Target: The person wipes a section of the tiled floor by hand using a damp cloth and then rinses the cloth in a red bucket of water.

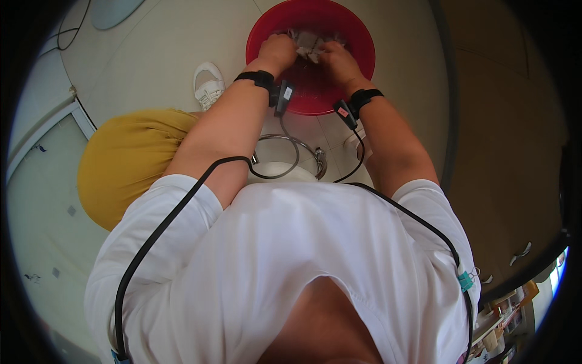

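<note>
Both my hands reach into a red plastic basin (313, 107) on the floor. A crumpled grey cloth (309, 43) lies between them inside the basin. My left hand (278, 51) is closed on the cloth's left part, its fingertips partly hidden. My right hand (338, 59) grips the cloth's right side with bent fingers. Each wrist wears a black strap with a small cabled device; the left device (284, 98) hangs over the basin's near rim, and the right device (345, 113) sits just outside it.
A curved metal tube (320, 161) and a rounded white object (282, 172) are between my legs. My white shoe (209, 86) stands left of the basin. A brown panel (500, 136) rises at the right, a frosted glass panel (54, 218) at the left. Black cables run over my shirt.
</note>
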A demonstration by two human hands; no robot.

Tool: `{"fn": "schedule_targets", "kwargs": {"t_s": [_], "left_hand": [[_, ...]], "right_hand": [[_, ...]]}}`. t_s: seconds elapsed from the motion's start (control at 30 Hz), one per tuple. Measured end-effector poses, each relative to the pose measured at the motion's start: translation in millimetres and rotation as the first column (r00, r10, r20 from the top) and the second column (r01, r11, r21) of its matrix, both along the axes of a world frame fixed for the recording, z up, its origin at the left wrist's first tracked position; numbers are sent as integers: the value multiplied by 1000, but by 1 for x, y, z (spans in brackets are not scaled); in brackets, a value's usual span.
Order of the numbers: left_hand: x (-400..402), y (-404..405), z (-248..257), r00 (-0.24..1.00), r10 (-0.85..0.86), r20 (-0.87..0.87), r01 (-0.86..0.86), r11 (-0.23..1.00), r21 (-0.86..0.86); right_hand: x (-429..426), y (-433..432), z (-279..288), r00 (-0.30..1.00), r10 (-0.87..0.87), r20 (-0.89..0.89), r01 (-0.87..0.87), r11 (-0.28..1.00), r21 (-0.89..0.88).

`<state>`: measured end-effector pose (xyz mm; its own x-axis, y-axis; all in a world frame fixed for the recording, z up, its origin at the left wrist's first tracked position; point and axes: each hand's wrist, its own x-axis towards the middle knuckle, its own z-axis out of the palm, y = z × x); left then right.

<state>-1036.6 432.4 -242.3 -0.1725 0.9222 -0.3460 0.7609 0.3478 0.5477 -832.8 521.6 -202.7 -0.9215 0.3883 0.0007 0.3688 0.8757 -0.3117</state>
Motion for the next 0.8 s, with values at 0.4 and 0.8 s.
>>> {"fn": "schedule_targets", "kwargs": {"t_s": [0.4,0.8], "left_hand": [[-1,-22,11,999,-35,20,39,955,-293],[-35,20,83,884,104,457,-52,991,-125]], "right_hand": [[-33,-48,-32,893,-7,451,64,992,-111],[-4,4,87,913,-355,202,389,907,-162]]}}
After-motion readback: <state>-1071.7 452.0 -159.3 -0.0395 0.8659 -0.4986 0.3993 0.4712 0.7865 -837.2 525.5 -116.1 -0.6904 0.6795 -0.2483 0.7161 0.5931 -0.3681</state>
